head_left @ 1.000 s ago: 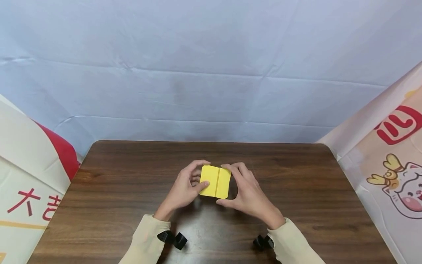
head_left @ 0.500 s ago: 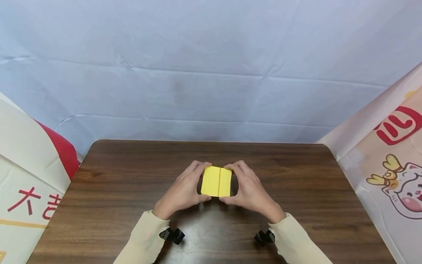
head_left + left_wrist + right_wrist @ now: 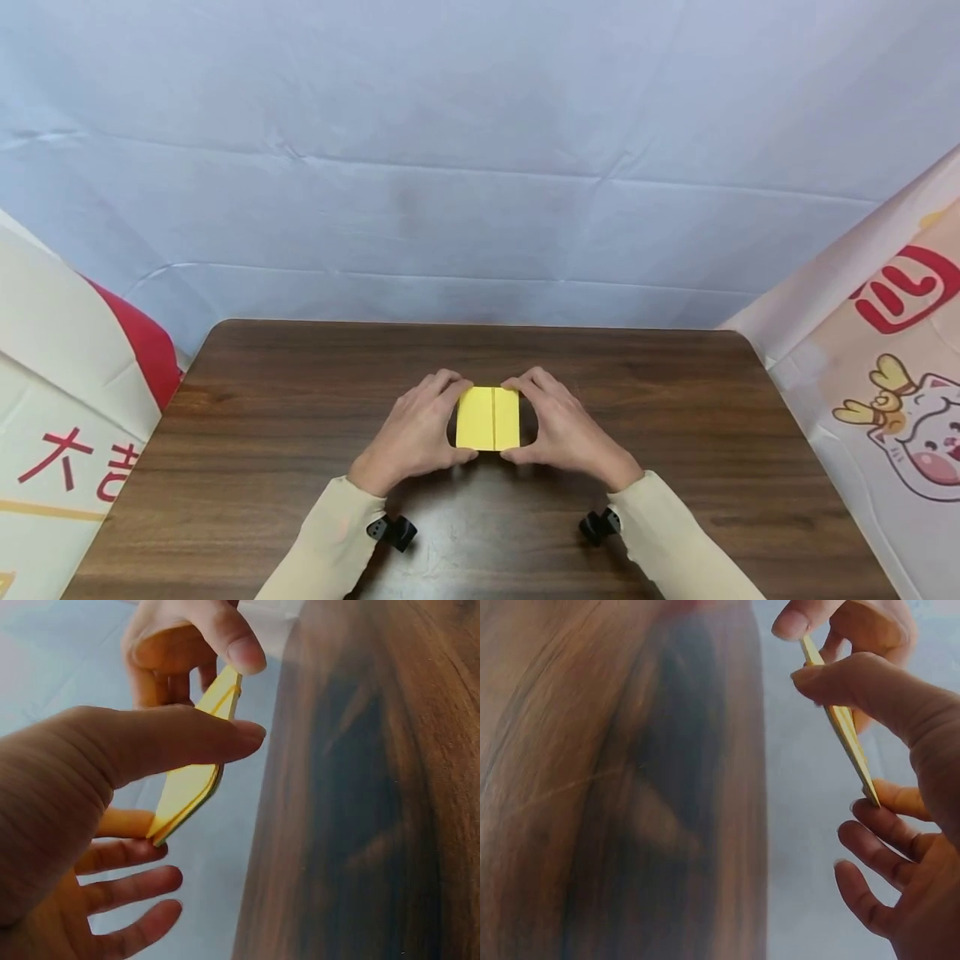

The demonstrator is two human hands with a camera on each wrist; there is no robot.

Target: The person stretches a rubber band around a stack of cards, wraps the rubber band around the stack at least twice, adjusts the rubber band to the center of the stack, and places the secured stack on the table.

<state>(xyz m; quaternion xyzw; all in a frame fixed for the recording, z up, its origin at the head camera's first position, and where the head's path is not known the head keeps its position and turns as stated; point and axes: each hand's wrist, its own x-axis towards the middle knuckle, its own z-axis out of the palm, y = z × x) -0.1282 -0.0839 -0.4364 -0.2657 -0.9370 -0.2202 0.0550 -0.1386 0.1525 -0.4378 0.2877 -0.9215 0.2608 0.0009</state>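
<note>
Between both hands, above the table, is a small yellow square, thin and flat like folded paper or card, with a seam running across it right of centre. My left hand pinches its left side, thumb at the near edge and fingers at the far edge. On the opposite side my right hand pinches it in the same way. From the left wrist view the yellow piece appears in layers at its edge. Edge-on in the right wrist view, the yellow piece looks thin. Its underside is hidden in the head view.
The brown wooden table has rounded far corners. A pale cloth backdrop hangs behind it, with printed sheets at left and right. Small black devices are strapped at the wrists.
My left hand has moved from gripping the square's face with the thumb to pinching its near and far edges. The square has turned slightly and now sits straighter.
</note>
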